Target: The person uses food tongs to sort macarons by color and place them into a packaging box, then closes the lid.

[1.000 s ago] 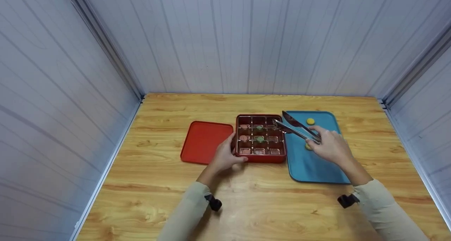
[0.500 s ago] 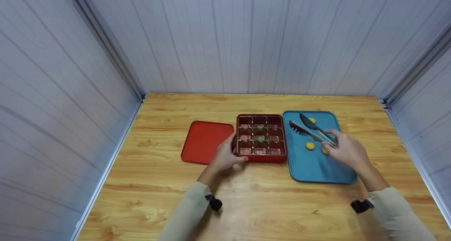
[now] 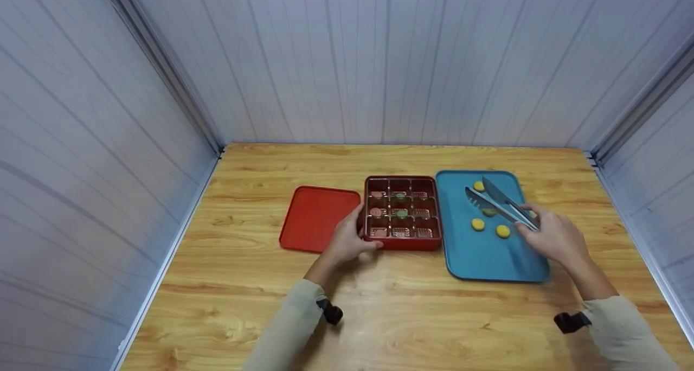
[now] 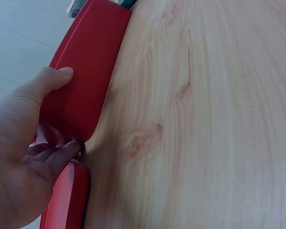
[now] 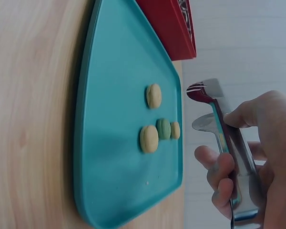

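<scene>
My left hand (image 3: 346, 242) grips the near left corner of a red divided box (image 3: 404, 244), thumb along its front wall and fingers at its left side. Pink macarons (image 3: 376, 212) lie in the box's left column, and green macarons (image 3: 401, 213) in two cells of the middle column. In my right hand (image 3: 556, 238) are metal serving tongs (image 5: 238, 157), their jaws apart with nothing between them. They hang over the blue tray (image 3: 477, 262). Yellow macarons (image 3: 502, 231) lie on that tray around a green macaron (image 5: 164, 129), which the tongs partly cover in the head view.
A flat red lid (image 3: 317, 219) lies left of the box, partly behind my left hand. The tray stands close against the box's right side. Wooden tabletop (image 3: 412, 317) stretches in front, and pale panel walls (image 3: 358, 62) enclose the back and sides.
My right hand has carried the tongs from over the box's far right corner rightward to above the tray, uncovering yellow macarons. My left hand stays at the box.
</scene>
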### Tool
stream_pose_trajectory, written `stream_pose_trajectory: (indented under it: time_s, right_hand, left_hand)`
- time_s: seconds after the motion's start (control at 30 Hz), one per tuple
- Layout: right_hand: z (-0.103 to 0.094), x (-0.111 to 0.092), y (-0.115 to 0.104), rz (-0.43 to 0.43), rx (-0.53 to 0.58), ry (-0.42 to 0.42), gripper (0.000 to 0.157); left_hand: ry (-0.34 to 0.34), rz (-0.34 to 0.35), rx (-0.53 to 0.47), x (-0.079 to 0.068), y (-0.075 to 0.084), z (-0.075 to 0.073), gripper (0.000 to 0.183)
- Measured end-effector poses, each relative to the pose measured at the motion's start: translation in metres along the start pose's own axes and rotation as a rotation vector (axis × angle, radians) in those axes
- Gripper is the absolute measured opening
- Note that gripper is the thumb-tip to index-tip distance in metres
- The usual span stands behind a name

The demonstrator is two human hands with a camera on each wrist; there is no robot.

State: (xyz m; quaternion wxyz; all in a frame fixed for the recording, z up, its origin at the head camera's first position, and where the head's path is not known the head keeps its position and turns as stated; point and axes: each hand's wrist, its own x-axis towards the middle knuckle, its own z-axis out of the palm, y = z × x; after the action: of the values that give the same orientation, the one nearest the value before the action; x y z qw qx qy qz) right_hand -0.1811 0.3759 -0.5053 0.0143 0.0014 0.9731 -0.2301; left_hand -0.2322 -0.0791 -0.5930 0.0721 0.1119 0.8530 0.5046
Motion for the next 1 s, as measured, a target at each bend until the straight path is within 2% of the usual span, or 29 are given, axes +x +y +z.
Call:
stream_pose_trajectory:
  time_s: [0.13,0.33,0.43,0.53,0.7,0.9,1.0]
  right_hand:
    - [-0.002,-0.001,0.007,0.018,0.001,-0.01,0.055]
    - [-0.004,-0.002,0.014,0.03,0.0,-0.011,0.053]
    - [-0.004,-0.002,0.017,0.024,-0.006,-0.014,0.051]
    - [-0.004,-0.001,0.02,0.018,-0.003,-0.026,0.051]
    - [-0.001,0.002,0.023,0.016,0.0,-0.048,0.05]
    - [0.0,0.003,0.025,0.018,-0.003,-0.067,0.049]
    - [0.0,0.003,0.026,0.017,-0.007,-0.082,0.049]
  left_hand:
    - [-0.011,-0.022,-0.018,-0.001,0.006,-0.002,0.12]
    - [-0.002,-0.024,-0.031,0.004,-0.004,0.0,0.12]
    - [0.001,-0.009,-0.018,0.004,-0.006,0.001,0.119]
    - [0.017,0.021,0.013,0.009,-0.02,0.006,0.12]
    - [0.015,0.047,0.007,0.01,-0.024,0.007,0.121]
    - [0.017,0.035,0.016,0.01,-0.024,0.007,0.123]
    - [0.02,0.041,0.015,0.007,-0.017,0.005,0.121]
